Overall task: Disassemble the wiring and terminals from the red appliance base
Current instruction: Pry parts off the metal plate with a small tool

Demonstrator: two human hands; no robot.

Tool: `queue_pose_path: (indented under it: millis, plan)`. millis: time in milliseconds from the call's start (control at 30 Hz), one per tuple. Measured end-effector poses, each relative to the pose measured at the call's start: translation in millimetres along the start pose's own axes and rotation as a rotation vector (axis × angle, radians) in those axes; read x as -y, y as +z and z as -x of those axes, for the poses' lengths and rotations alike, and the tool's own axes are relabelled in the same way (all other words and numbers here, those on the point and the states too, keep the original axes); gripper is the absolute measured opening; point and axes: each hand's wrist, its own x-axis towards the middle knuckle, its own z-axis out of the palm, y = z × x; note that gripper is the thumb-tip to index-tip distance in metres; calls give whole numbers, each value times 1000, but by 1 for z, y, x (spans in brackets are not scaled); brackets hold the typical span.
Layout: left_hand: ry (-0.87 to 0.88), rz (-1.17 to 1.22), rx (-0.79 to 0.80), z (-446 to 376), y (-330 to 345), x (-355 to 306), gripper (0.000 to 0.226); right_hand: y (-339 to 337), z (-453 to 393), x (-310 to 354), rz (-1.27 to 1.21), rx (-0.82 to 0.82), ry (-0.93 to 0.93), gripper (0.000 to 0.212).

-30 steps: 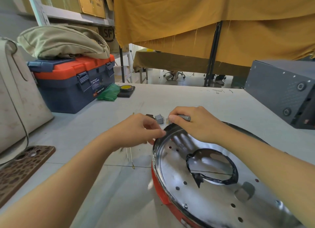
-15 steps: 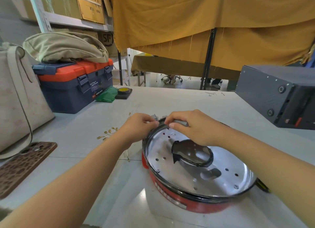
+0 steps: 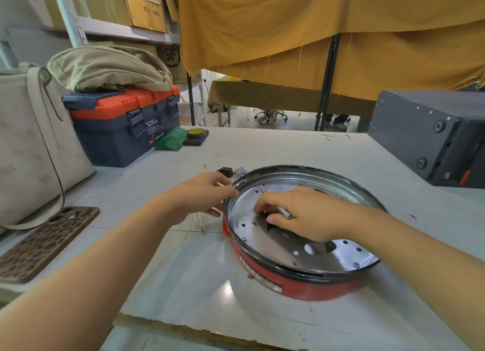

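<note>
The red appliance base (image 3: 301, 285) sat on the white table (image 3: 301, 151), directly in front of the person, its shiny perforated metal plate (image 3: 265, 240) facing up. The step in hand appeared to be working wiring or a terminal free through the plate's central opening. The right hand (image 3: 301, 214), over the middle of the base, was closed around a slim grey metal tool (image 3: 284, 213) aimed at that opening. The left hand (image 3: 207, 193) pinched the base's far-left rim, seemingly steadying it. The next move likely called for a firm hold on the rim while the tool levered, since the right hand hid whatever it was working on. Behind the base, just past the rim, lay small loose parts (image 3: 233, 171). Further back to the left stood a blue-and-orange toolbox (image 3: 123, 130); a dark grey box (image 3: 430, 138) sat to the base's right, well apart, neither obstructing.
</note>
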Motion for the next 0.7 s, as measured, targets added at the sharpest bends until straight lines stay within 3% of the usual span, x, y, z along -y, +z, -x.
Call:
queue_pose_path:
  millis: [133,300,467,700]
  plan:
    - [-10,21,5,0,4,0,30,9,-7,-3,60,-53,54,24]
    - [16,88,-23,0,8,2,30,3,-6,-2,-66,-55,58,25]
    - [62,82,-79,-6,11,1,24,-12,8,-12,-251,-248,144,23]
    - [59,198,-120,-19,23,-6,19,-6,22,-16,-200,-231,161,19]
